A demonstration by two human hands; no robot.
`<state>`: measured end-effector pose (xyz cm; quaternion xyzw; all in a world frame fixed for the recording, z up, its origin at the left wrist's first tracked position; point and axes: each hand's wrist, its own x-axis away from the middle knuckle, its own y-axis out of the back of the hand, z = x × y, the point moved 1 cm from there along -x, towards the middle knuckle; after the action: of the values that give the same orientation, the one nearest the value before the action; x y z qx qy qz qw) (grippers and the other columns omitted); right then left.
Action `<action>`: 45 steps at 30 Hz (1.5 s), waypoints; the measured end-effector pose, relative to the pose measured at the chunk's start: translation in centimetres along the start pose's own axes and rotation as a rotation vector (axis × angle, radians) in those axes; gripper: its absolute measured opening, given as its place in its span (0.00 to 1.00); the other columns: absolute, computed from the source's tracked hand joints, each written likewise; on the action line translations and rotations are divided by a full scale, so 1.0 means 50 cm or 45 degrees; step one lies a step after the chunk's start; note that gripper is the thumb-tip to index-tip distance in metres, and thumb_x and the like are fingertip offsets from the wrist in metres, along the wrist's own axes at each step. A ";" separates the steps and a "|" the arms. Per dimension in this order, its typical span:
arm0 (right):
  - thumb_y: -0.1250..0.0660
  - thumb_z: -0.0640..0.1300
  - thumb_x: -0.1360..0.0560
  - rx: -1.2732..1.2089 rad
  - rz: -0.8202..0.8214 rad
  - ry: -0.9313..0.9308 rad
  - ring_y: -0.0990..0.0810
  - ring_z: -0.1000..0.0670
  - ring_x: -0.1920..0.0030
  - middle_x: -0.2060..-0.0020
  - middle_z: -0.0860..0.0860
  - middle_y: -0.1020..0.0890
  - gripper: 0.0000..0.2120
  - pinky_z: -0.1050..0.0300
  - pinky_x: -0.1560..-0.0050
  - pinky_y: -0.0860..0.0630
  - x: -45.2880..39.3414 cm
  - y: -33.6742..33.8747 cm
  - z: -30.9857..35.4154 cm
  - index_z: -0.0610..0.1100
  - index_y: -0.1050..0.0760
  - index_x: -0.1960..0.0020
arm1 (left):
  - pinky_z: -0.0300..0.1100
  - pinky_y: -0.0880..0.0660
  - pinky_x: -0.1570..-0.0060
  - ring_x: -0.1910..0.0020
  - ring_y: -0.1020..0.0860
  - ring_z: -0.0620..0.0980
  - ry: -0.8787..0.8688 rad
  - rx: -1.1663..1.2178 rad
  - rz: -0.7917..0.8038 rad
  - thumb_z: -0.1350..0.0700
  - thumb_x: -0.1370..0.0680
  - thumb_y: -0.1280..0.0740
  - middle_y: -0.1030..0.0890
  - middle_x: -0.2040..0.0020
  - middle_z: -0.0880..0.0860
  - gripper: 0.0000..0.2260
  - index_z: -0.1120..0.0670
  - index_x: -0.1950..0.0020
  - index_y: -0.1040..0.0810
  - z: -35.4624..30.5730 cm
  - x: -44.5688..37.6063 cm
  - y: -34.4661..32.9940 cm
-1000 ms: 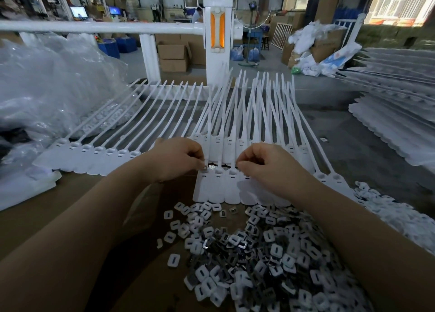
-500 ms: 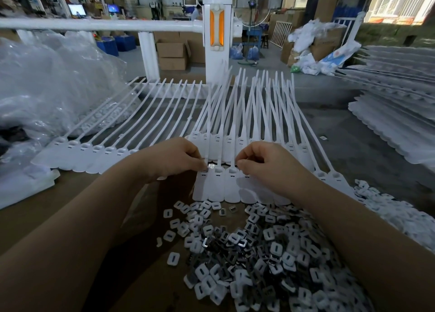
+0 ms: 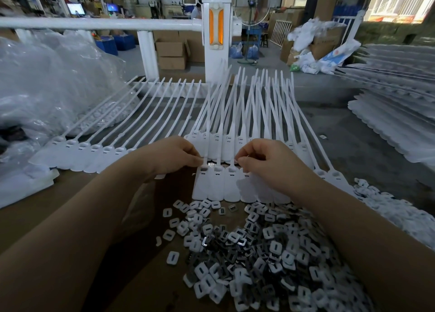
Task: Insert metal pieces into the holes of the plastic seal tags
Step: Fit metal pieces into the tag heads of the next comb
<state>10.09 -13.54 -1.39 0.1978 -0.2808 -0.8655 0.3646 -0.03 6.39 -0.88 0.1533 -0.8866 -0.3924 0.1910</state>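
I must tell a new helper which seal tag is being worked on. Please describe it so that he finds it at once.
Start from the white post with the orange panel and come down to the sheet of joined tags between the two hands. The tag is the leftmost one there, at the left hand's fingertips. Its hole looks dark; its neighbours' holes look pale.

No legible text, label, brand, number or sign can be made out; the lit screens (image 3: 75, 8) at eleven o'clock are too small and blurred to be read
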 end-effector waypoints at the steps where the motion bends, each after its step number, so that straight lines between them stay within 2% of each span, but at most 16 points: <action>1: 0.32 0.44 0.24 -0.009 0.005 0.024 0.18 0.55 0.59 0.60 0.54 0.17 0.04 0.62 0.56 0.21 0.002 0.002 0.003 0.52 0.20 0.55 | 0.39 0.28 0.59 0.55 0.20 0.45 -0.003 -0.002 -0.003 0.50 0.23 0.30 0.17 0.55 0.48 0.04 0.48 0.54 0.18 0.001 0.000 0.000; 3: 0.29 0.45 0.25 0.003 0.069 0.110 0.20 0.58 0.61 0.62 0.56 0.17 0.05 0.65 0.58 0.22 0.008 0.007 0.011 0.54 0.19 0.57 | 0.39 0.29 0.61 0.56 0.20 0.44 -0.010 -0.009 -0.009 0.49 0.23 0.30 0.17 0.56 0.47 0.03 0.48 0.54 0.18 0.002 0.000 -0.002; 5: 0.27 0.46 0.27 0.049 0.218 0.196 0.22 0.57 0.64 0.64 0.58 0.18 0.04 0.66 0.62 0.24 0.016 0.010 0.023 0.56 0.19 0.58 | 0.39 0.29 0.61 0.56 0.20 0.44 -0.014 -0.007 -0.007 0.49 0.24 0.29 0.17 0.57 0.47 0.03 0.47 0.54 0.18 0.002 0.000 -0.004; 8: 0.25 0.47 0.29 0.123 0.462 0.287 0.22 0.48 0.61 0.63 0.57 0.19 0.04 0.53 0.59 0.23 0.025 0.010 0.039 0.56 0.17 0.58 | 0.39 0.29 0.60 0.56 0.20 0.44 -0.018 -0.006 -0.009 0.49 0.24 0.29 0.17 0.57 0.47 0.03 0.48 0.54 0.18 0.003 0.001 -0.003; 10: 0.24 0.47 0.31 0.164 0.585 0.319 0.21 0.53 0.59 0.62 0.57 0.18 0.05 0.49 0.53 0.22 0.031 0.005 0.048 0.56 0.16 0.58 | 0.40 0.28 0.59 0.56 0.19 0.45 -0.020 0.002 -0.008 0.49 0.24 0.29 0.16 0.57 0.47 0.04 0.48 0.55 0.18 0.005 0.002 -0.003; 13: 0.23 0.46 0.31 0.203 0.693 0.358 0.21 0.58 0.56 0.60 0.59 0.19 0.06 0.54 0.49 0.22 0.038 -0.001 0.054 0.56 0.16 0.57 | 0.40 0.27 0.59 0.56 0.19 0.45 -0.020 0.002 -0.006 0.49 0.24 0.29 0.16 0.57 0.47 0.04 0.48 0.55 0.17 0.005 0.002 -0.002; 18: 0.23 0.47 0.31 0.213 0.842 0.458 0.22 0.62 0.55 0.62 0.65 0.21 0.08 0.67 0.50 0.27 0.046 -0.010 0.066 0.52 0.15 0.52 | 0.38 0.29 0.62 0.58 0.19 0.44 -0.009 0.019 -0.019 0.49 0.24 0.28 0.16 0.58 0.46 0.04 0.48 0.55 0.17 0.006 0.001 -0.003; 22: 0.24 0.51 0.31 0.275 0.840 0.482 0.23 0.64 0.54 0.62 0.67 0.23 0.09 0.71 0.51 0.30 0.049 -0.021 0.070 0.55 0.16 0.51 | 0.38 0.28 0.62 0.57 0.19 0.45 -0.002 0.039 -0.019 0.49 0.25 0.28 0.16 0.58 0.47 0.04 0.48 0.55 0.17 0.005 0.002 -0.003; 27: 0.25 0.49 0.29 0.290 0.830 0.459 0.22 0.65 0.56 0.59 0.61 0.18 0.06 0.74 0.52 0.30 0.052 -0.022 0.074 0.54 0.16 0.51 | 0.39 0.27 0.62 0.57 0.19 0.46 0.009 0.052 -0.023 0.49 0.25 0.28 0.16 0.58 0.48 0.04 0.49 0.55 0.17 0.003 0.003 -0.003; 30: 0.25 0.48 0.28 0.283 0.831 0.436 0.21 0.64 0.56 0.58 0.59 0.17 0.05 0.72 0.52 0.28 0.054 -0.021 0.074 0.53 0.16 0.52 | 0.39 0.27 0.62 0.57 0.18 0.46 0.011 0.058 -0.028 0.49 0.25 0.28 0.16 0.59 0.48 0.04 0.49 0.56 0.17 0.003 0.004 -0.003; 35: 0.26 0.47 0.28 0.268 0.816 0.434 0.20 0.60 0.57 0.57 0.57 0.17 0.03 0.62 0.51 0.24 0.054 -0.017 0.072 0.52 0.17 0.55 | 0.39 0.27 0.62 0.59 0.18 0.45 -0.036 0.064 -0.079 0.50 0.24 0.28 0.16 0.60 0.48 0.03 0.48 0.57 0.17 0.000 0.005 -0.004; 41: 0.24 0.48 0.29 0.249 0.889 0.453 0.20 0.61 0.56 0.56 0.58 0.17 0.07 0.63 0.52 0.22 0.055 -0.019 0.072 0.51 0.17 0.52 | 0.40 0.25 0.56 0.56 0.18 0.45 -0.151 0.132 -0.179 0.54 0.23 0.29 0.16 0.58 0.47 0.02 0.48 0.57 0.18 -0.006 0.005 -0.003; 45: 0.26 0.44 0.28 0.208 0.883 0.444 0.19 0.60 0.57 0.57 0.56 0.17 0.03 0.66 0.53 0.23 0.055 -0.015 0.072 0.48 0.17 0.54 | 0.35 0.29 0.60 0.61 0.19 0.36 -0.223 0.209 -0.246 0.54 0.24 0.28 0.16 0.62 0.41 0.03 0.48 0.57 0.18 -0.006 0.004 -0.003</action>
<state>5.92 -13.88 0.52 0.2637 -0.3326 -0.6192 0.6606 -0.06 6.02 -0.75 0.2183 -0.9100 -0.3472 0.0611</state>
